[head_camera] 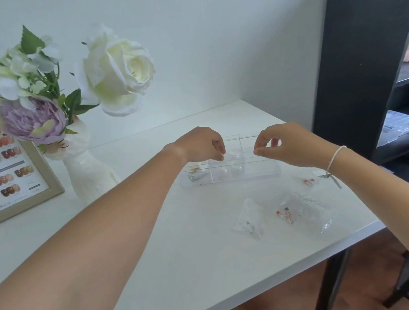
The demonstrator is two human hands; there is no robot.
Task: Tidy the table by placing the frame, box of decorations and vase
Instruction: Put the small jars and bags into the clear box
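Both hands over the clear box (229,171) at mid-table (158,243): left hand (200,143) grip narrow, fingertips pinched at the lid edge; right hand (281,143) likewise pinched; frame (44,176) and vase (87,174) stand far left.

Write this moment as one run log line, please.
left hand: over clear box | right hand: pinching box edge | vase, frame: standing left

free: table (158,243) front-left | blocked: vase (85,174), frame (7,182) far left; bags (289,216) front-right; shelf (371,59) right
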